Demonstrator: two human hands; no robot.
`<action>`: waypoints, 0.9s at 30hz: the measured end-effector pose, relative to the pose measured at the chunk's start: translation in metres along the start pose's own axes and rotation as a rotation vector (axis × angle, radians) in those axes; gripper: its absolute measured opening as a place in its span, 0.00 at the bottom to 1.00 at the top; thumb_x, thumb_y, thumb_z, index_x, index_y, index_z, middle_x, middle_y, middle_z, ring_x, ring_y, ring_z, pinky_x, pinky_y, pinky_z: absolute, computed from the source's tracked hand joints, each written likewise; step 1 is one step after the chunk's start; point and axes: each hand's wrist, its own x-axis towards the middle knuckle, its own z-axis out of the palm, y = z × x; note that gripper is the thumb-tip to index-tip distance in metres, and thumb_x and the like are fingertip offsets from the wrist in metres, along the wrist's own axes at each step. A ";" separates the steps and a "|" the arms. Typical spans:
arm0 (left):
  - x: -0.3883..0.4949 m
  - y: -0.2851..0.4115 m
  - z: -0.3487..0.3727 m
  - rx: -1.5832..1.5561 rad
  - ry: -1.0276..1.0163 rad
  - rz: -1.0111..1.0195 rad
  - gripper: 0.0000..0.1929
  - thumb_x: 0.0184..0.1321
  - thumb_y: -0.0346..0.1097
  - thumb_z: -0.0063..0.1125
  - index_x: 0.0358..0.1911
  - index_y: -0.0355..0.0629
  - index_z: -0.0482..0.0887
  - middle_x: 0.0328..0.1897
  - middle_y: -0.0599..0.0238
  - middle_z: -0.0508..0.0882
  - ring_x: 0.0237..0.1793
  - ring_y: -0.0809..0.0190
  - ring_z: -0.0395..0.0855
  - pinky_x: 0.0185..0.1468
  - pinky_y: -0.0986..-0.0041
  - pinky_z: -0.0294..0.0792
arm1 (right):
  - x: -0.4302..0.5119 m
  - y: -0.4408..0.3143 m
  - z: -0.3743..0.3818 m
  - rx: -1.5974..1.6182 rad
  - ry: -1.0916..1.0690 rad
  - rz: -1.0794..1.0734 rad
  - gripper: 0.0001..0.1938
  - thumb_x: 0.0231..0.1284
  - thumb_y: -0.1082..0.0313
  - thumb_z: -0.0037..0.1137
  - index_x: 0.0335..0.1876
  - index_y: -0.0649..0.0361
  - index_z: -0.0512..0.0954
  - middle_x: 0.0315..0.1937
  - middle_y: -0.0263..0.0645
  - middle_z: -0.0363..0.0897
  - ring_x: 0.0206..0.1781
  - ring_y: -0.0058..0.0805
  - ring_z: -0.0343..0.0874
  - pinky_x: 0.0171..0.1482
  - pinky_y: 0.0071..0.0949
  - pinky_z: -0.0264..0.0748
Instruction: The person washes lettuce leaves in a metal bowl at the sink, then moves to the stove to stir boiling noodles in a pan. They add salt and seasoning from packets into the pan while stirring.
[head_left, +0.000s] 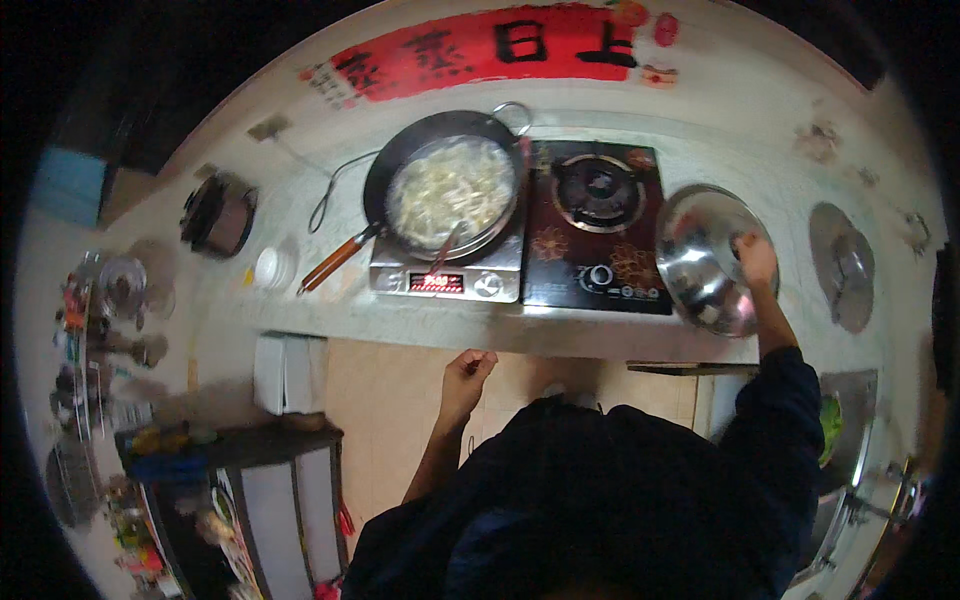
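Note:
My right hand (756, 259) grips the knob of a domed, shiny metal lid (697, 255) at the right side of the black cooktop; whether the lid rests or is lifted I cannot tell. My left hand (469, 375) hangs in front of the counter's edge, fingers curled in, with nothing seen in it. A dark wok (381, 172) holds bubbling liquid and pale, strip-like food (450, 187). It sits on a silver induction cooker (390, 277) with a lit red display. A thin utensil (448, 247) leans inside the wok's near rim.
The wok's wooden handle (330, 266) sticks out front-left. A black cooktop with a round burner (598, 193) adjoins the cooker. White bowls (271, 268) and a dark pot-like appliance (219, 214) stand left. Another metal lid (841, 266) is far right, above a sink (862, 420) with greens.

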 end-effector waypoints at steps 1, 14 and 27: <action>-0.005 -0.001 -0.005 -0.009 0.020 -0.012 0.08 0.56 0.36 0.58 0.29 0.39 0.80 0.23 0.76 0.75 0.26 0.76 0.68 0.33 0.83 0.62 | 0.003 0.006 0.004 0.051 -0.063 -0.008 0.18 0.46 0.54 0.56 0.40 0.59 0.76 0.37 0.49 0.78 0.42 0.47 0.76 0.45 0.39 0.71; 0.013 -0.009 -0.066 -0.127 0.018 -0.012 0.08 0.58 0.39 0.55 0.30 0.43 0.80 0.20 0.80 0.68 0.22 0.78 0.61 0.27 0.85 0.55 | -0.050 -0.056 0.044 -0.079 0.315 -0.413 0.22 0.49 0.65 0.54 0.52 0.58 0.69 0.38 0.48 0.71 0.47 0.47 0.68 0.47 0.43 0.66; 0.075 -0.012 -0.187 -0.201 -0.229 -0.070 0.08 0.59 0.38 0.52 0.33 0.41 0.80 0.23 0.78 0.72 0.23 0.78 0.63 0.27 0.86 0.56 | -0.256 -0.416 0.137 0.367 -0.175 -0.607 0.35 0.46 0.61 0.62 0.63 0.39 0.60 0.27 0.34 0.75 0.24 0.27 0.75 0.27 0.26 0.71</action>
